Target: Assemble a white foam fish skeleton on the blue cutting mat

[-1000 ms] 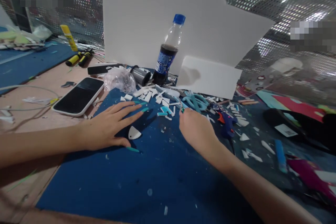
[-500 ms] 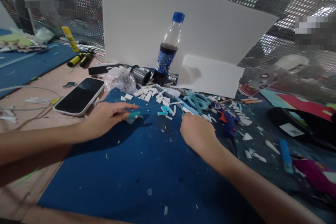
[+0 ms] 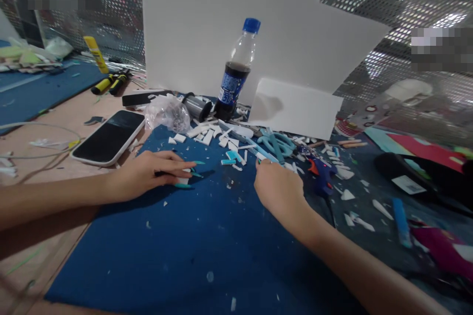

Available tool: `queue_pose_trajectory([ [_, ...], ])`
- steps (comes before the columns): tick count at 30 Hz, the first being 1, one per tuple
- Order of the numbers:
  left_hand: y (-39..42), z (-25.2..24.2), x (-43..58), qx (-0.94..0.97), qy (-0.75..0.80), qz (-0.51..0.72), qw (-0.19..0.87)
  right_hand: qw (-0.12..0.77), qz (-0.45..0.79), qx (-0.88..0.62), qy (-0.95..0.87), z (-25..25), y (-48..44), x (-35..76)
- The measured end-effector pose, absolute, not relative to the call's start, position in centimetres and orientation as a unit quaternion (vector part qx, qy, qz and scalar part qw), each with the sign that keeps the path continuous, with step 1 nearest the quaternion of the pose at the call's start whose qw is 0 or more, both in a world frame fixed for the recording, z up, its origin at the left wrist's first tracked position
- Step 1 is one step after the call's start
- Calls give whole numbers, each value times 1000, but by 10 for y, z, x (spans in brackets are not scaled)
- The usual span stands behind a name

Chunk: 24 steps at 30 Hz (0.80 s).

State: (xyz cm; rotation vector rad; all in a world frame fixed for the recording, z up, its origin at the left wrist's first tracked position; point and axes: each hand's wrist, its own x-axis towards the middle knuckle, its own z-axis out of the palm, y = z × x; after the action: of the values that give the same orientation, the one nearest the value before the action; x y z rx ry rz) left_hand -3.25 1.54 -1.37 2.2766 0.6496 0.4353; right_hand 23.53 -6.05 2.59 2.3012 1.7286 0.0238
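Observation:
My left hand [image 3: 160, 172], with long teal nails, rests low over the left of the blue cutting mat [image 3: 155, 256]. Its fingers close about a small white piece [image 3: 184, 177], which they partly cover. To the right, my right hand [image 3: 279, 182] is curled with its back to the camera. Whatever its fingers grip is hidden. Just beyond it runs a light blue, stick-like tool [image 3: 263, 151]; whether the fingers touch it I cannot tell. Light blue scissors [image 3: 277, 142] lie behind. Between the hands are blue-and-white offcuts [image 3: 231, 157].
A cola bottle [image 3: 233, 74] stands before a big white board [image 3: 192, 19]. White scraps [image 3: 209, 135] spread around its foot. A phone [image 3: 109, 138] lies at left, a blue glue gun [image 3: 323, 174] at right. Black tape roll [image 3: 410, 177] sits farther right.
My left hand has lowered onto the mat; its fingers have come down around the small white piece. My right hand has hardly moved. The view has shifted slightly.

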Motion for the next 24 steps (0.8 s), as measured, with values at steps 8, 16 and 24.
queue_pose_trajectory([
  [8, 18, -3, -34, 897, 264, 162, 314, 86, 94, 767, 629, 10, -48, 249],
  [16, 88, 54, 6, 936, 303, 175, 32, 16, 175, 761, 625, 10, -52, 248],
  [24, 134, 33, 55, 876, 453, 151, 71, -69, 153, 740, 651, 24, -54, 241],
])
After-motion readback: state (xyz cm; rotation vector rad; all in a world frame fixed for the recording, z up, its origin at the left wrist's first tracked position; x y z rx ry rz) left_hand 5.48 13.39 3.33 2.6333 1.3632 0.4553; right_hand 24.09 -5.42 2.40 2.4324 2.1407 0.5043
